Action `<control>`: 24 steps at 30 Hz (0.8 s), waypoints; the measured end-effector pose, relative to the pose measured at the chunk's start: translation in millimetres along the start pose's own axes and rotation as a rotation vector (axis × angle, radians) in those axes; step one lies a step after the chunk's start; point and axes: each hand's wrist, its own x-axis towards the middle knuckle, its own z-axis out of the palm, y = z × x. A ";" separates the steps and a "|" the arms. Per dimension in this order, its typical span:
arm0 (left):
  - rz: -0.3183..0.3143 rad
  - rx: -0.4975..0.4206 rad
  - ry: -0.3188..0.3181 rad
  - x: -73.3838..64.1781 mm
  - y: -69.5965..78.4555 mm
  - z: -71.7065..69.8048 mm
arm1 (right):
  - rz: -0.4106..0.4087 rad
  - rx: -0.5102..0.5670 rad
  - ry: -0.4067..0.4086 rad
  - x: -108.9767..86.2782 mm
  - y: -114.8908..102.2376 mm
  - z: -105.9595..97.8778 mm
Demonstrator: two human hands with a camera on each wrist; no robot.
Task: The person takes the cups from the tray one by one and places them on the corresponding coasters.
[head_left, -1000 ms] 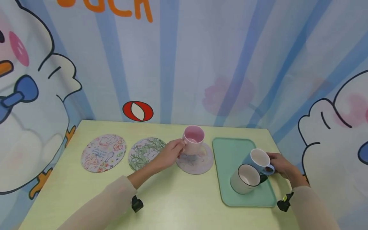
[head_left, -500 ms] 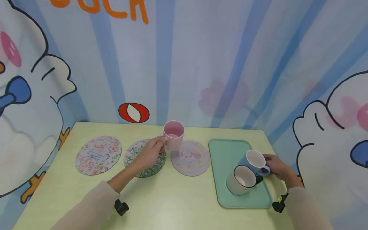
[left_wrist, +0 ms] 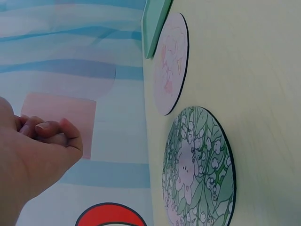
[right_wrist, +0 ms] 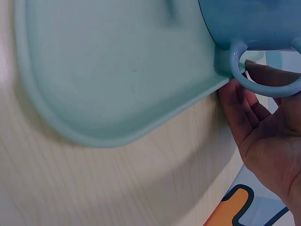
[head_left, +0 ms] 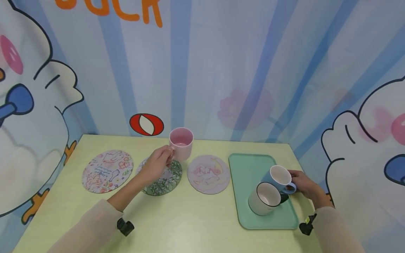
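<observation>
My left hand grips the handle of a pink mug, held upright in the air by the far edge of a green-patterned round mat. In the left wrist view the curled fingers hide the handle, and the mug is apart from the table. My right hand holds the right rim of a green tray; in the right wrist view the thumb lies above the rim and the fingers outside it. A blue mug and a white, dark-rimmed mug stand on the tray.
A pink floral round mat lies at the left, and a lilac round mat lies between the green one and the tray. All rest on a pale yellow table. A printed curtain hangs behind the table's far edge.
My left hand has carried the pink mug leftward from above the lilac mat to the green mat's far side, slightly higher. My right hand stays at the tray's rim.
</observation>
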 end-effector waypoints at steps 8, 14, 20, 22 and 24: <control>0.019 0.051 0.025 -5.1 -1.7 -17.3 | -0.002 0.015 -0.001 0.1 3.5 -1.9; 0.034 0.058 0.045 -9.4 -4.2 -31.8 | 0.000 0.020 0.000 0.9 1.8 -0.5; 0.017 0.089 0.060 -13.8 -6.2 -45.0 | 0.008 0.018 -0.002 0.1 -2.1 -0.1; 0.008 0.090 0.067 -14.4 -6.4 -49.0 | 0.005 0.016 -0.001 -1.2 -2.7 -0.5; 0.005 0.097 0.075 -15.7 -6.4 -52.8 | 0.007 0.015 0.000 -2.7 -3.0 -0.4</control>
